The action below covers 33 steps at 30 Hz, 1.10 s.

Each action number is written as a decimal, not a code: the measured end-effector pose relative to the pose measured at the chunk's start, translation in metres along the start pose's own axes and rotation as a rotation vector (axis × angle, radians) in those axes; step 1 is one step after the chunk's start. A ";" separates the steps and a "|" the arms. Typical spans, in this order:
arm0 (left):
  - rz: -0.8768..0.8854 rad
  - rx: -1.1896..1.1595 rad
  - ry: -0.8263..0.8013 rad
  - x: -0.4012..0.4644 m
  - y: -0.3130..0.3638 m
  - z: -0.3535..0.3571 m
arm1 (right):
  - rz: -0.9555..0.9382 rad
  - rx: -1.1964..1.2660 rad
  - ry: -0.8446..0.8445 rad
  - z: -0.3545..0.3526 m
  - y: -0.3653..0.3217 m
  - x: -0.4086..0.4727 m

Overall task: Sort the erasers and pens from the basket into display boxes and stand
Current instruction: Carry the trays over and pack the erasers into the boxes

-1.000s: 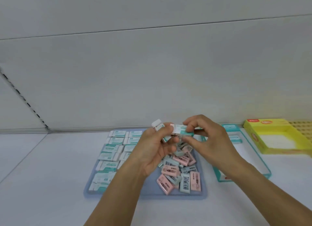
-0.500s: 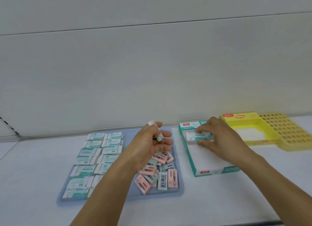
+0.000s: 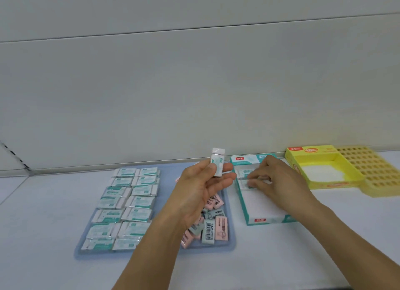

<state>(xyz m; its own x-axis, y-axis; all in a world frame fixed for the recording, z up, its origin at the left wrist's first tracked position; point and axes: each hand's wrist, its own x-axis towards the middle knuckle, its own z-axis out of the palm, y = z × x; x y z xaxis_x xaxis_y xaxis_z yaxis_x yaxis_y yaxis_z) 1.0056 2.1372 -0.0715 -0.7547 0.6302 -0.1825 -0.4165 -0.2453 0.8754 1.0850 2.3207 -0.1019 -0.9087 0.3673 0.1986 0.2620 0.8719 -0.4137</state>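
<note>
Erasers (image 3: 129,205) fill the blue tray (image 3: 230,245) on your counter (image 3: 43,214). Your left hand (image 3: 201,192) pinches one teal-wrapped eraser (image 3: 217,163) upright above it. Your right hand (image 3: 275,181) presses fingertips on an eraser (image 3: 243,172) inside the teal display box (image 3: 255,220); its red label is unreadable.

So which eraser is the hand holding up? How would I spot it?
Find the blue tray on the white table. Above its right half, the left hand pinches one white-and-teal eraser. It is the only one standing upright in the air; the others lie flat in the tray or in the teal display box.
</note>
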 end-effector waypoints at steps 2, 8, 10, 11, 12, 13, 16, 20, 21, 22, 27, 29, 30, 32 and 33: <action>0.024 0.017 0.012 0.001 -0.004 0.009 | -0.088 0.213 0.135 -0.003 -0.010 0.000; 0.001 -0.077 -0.087 0.002 -0.013 0.045 | -0.188 0.284 0.197 -0.021 -0.034 -0.002; -0.057 -0.128 -0.186 0.002 -0.012 0.049 | -0.196 0.175 0.205 -0.027 -0.028 -0.003; -0.069 -0.095 -0.217 0.003 -0.011 0.050 | -0.192 0.145 0.234 -0.030 -0.024 -0.004; -0.056 0.000 -0.224 0.006 -0.012 0.049 | -0.167 0.137 0.270 -0.033 -0.020 -0.005; -0.010 0.175 -0.198 0.010 -0.014 0.047 | -0.116 0.145 0.304 -0.037 -0.015 -0.005; 0.272 1.076 -0.081 0.031 -0.020 0.036 | 0.071 0.101 0.261 -0.045 0.005 -0.004; 0.494 1.920 -0.183 0.053 -0.024 0.034 | 0.177 -0.120 -0.004 -0.039 0.023 -0.007; 0.519 1.975 -0.190 0.057 -0.024 0.036 | 0.192 -0.102 -0.035 -0.037 0.024 -0.007; 0.541 2.009 -0.180 0.060 -0.024 0.037 | 0.199 -0.084 -0.051 -0.036 0.024 -0.007; 0.557 1.996 -0.161 0.063 -0.024 0.039 | 0.098 -0.212 0.031 -0.029 0.026 -0.003; 0.535 2.018 -0.197 0.062 -0.026 0.037 | 0.049 -0.247 -0.013 -0.027 0.028 -0.006; 0.536 2.031 -0.200 0.061 -0.026 0.037 | 0.039 -0.247 -0.044 -0.027 0.029 -0.007; 0.551 2.025 -0.167 0.061 -0.027 0.039 | 0.024 -0.265 -0.074 -0.029 0.030 -0.008; 0.557 2.012 -0.146 0.061 -0.027 0.040 | 0.011 -0.299 -0.071 -0.029 0.030 -0.007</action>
<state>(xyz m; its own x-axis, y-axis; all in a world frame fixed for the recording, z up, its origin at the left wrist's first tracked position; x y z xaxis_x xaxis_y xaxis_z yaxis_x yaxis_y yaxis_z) 0.9911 2.2122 -0.0886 -0.4983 0.8537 0.1510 0.8629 0.5053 -0.0092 1.1082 2.3540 -0.0901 -0.9230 0.3627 0.1287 0.3463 0.9286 -0.1336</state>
